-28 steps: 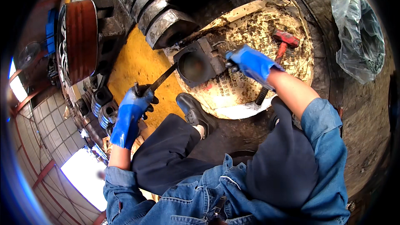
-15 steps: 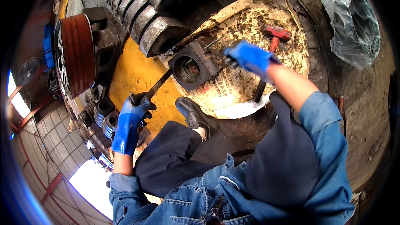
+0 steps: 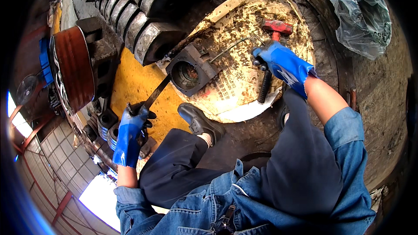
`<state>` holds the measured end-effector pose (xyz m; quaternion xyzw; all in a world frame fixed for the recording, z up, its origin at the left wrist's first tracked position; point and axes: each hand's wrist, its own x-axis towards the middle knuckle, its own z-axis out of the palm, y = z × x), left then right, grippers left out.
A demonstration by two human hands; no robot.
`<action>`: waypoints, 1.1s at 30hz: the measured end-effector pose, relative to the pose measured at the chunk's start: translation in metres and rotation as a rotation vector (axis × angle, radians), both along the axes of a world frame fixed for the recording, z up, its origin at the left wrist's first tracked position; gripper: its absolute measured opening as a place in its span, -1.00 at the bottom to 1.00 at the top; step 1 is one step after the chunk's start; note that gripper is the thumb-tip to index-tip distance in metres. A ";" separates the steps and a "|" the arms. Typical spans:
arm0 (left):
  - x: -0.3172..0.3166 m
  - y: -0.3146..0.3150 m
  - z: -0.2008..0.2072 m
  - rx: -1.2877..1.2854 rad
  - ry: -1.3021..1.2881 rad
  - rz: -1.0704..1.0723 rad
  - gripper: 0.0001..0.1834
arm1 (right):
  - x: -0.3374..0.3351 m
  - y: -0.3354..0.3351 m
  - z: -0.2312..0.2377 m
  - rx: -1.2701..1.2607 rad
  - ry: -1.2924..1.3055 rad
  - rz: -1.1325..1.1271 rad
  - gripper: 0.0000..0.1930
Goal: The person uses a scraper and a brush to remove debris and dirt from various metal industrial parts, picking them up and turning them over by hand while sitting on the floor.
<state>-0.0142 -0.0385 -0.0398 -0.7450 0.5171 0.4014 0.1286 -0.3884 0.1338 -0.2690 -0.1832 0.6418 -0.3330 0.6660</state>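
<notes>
My left hand [image 3: 132, 128], in a blue rubber glove, is closed round a flat dark metal bar [image 3: 157, 91]. The bar's far end reaches the near left side of a square metal block [image 3: 186, 73] with a round bore, which rests on a stained sack-like sheet [image 3: 235, 93]. Over the right of the sheet, my blue-gloved right hand [image 3: 278, 58] has curled fingers at the end of a thin bent metal rod [image 3: 233, 45], whose other end reaches the block's right side. Beneath this hand lies a hammer [image 3: 277, 26] with a red head and black grip.
Heavy ribbed metal parts [image 3: 150, 35] are lined up at the back left, beside a large rust-red cylinder [image 3: 74, 65]. A yellow surface [image 3: 133, 82] lies under the block's left. A clear plastic bag [image 3: 361, 17] lies at the far right. My shoe [image 3: 198, 119] is close to the block.
My right hand has moved away from the block, to the right, and is now over the hammer. More of the bent rod shows. My left hand still grips the bar; the view has shifted slightly.
</notes>
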 end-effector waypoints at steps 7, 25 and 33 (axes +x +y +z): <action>0.002 0.001 0.004 0.009 -0.003 -0.041 -0.68 | 0.048 -0.027 0.028 0.069 -0.223 0.099 -0.74; -0.002 -0.004 0.003 0.027 0.026 -0.103 -0.66 | 0.075 -0.046 0.005 0.235 -0.125 0.229 -0.76; 0.010 -0.007 -0.001 0.033 0.039 -0.089 -0.66 | 0.062 -0.015 0.040 0.018 -0.450 -0.072 -0.78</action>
